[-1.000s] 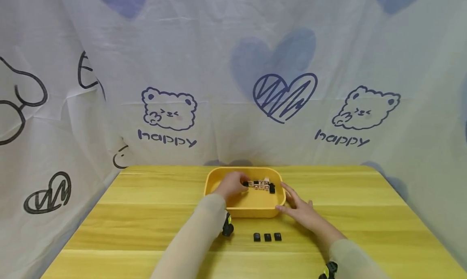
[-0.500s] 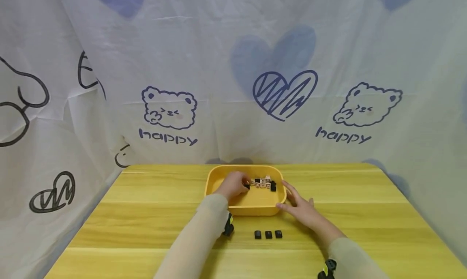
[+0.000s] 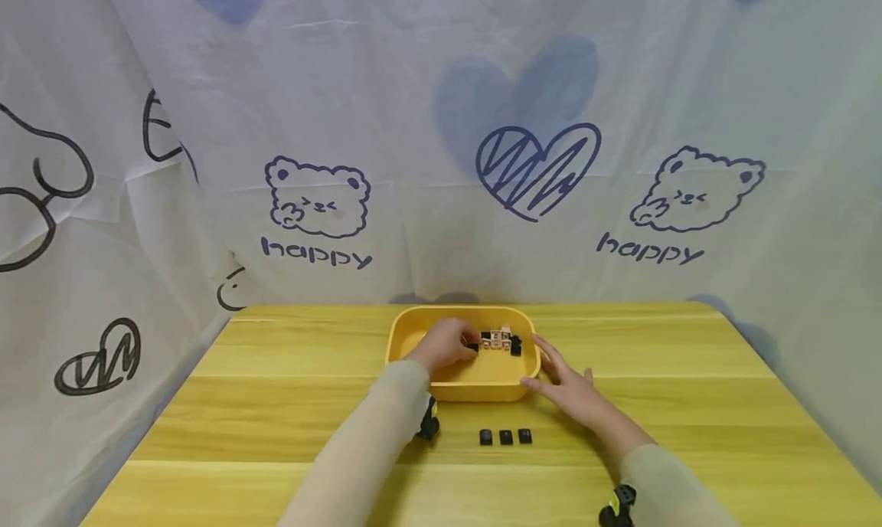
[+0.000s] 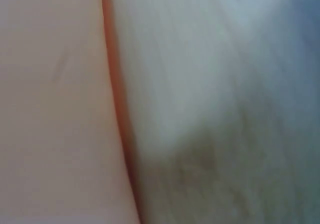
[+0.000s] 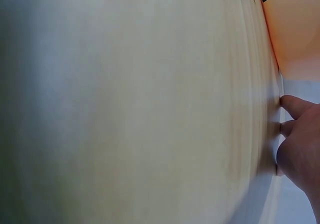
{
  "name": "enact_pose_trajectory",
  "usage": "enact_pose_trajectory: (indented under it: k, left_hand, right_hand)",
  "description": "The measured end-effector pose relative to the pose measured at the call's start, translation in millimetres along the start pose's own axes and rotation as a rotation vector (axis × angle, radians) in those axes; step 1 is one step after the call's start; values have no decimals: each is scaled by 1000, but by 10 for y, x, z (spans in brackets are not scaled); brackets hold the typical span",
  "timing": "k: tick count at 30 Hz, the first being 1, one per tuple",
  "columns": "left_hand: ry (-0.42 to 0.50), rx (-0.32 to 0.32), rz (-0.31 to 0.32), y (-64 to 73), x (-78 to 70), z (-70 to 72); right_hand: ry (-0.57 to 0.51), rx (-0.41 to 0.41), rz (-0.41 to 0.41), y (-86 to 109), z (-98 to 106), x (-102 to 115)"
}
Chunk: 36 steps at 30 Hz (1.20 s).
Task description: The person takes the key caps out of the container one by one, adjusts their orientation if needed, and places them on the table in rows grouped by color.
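My left hand (image 3: 446, 345) reaches into the yellow plastic bin (image 3: 448, 391). Its fingertips pinch a small black keycap (image 3: 472, 347), partly hidden by them. Close to the right of these fingers lies a cluster of pale pink keycaps (image 3: 496, 339) mixed with black ones. My right hand (image 3: 568, 393) spans the bin's right end, its spread fingers and thumb touching the wall. In the right wrist view, several fingertips of that hand (image 5: 302, 139) rest on the tabletop beside the orange-looking bin wall (image 5: 297, 34). The left wrist view is blurred and shows no fingers.
Three black keycaps (image 3: 506, 436) stand in a row on the wooden table (image 3: 276, 404) in front of the bin. Behind the table hangs a pale cloth (image 3: 413, 129) with hearts and bears. Each wrist wears a black camera (image 3: 429, 420).
My left hand has shifted slightly to the right inside the bin, and the black keycap at its fingertips has moved with it. The right hand stays at the bin's right end.
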State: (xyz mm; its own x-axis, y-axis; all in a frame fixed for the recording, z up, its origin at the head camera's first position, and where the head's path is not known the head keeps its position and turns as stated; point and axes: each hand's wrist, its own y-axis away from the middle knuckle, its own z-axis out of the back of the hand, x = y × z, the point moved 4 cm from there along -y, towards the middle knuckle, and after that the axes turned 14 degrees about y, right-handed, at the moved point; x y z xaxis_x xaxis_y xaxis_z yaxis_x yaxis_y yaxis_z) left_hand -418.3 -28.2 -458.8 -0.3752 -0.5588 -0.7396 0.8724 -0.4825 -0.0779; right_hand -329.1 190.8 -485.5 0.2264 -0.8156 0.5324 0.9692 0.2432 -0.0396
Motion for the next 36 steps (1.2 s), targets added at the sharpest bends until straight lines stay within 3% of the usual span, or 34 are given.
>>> enact_pose_trajectory:
  k: [9, 19, 25, 36]
  left_hand:
    - [-16, 48, -106, 57, -238, 104]
    - [-104, 90, -185, 263, -456, 113]
    - [-56, 78, -247, 391, -523, 121]
    - [44, 16, -240, 678, -622, 191]
  right_hand:
    - [-3, -4, 13, -18, 6, 25]
    - [-18, 9, -5, -11, -21, -16]
    - [-11, 20, -12, -11, -5, 8]
    - [23, 42, -12, 22, 49, 71]
